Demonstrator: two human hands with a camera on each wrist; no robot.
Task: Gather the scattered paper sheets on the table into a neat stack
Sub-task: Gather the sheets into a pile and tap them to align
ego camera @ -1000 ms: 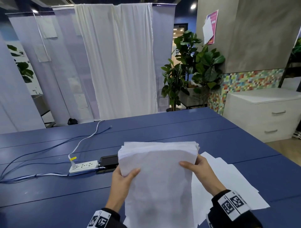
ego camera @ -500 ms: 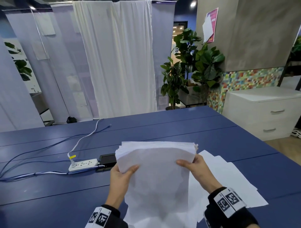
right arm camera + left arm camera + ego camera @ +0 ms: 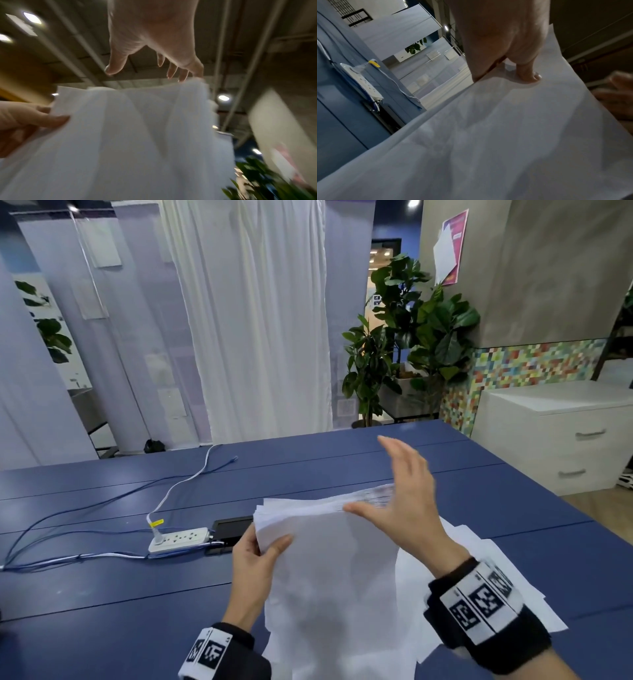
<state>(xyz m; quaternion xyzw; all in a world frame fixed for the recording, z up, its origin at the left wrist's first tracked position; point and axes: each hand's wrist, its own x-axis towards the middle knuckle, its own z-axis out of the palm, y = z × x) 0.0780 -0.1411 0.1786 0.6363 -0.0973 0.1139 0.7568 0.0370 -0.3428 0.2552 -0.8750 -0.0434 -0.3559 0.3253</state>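
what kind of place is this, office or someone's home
Most likely an office or shared workspace, not a home. A big blue table carries a power strip with trailing cables, a white drawer cabinet stands by a mosaic-tiled wall, and sheer white partition curtains divide the room.

Thin matt white paper sheets (image 3: 329, 570), smooth matt blue table (image 3: 102, 628), glossy white plastic power strip (image 3: 178, 540)

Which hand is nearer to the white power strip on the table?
Left. The left hand grips the paper stack at its left edge, just right of the power strip. The right hand is open over the stack's far right corner, farther away.
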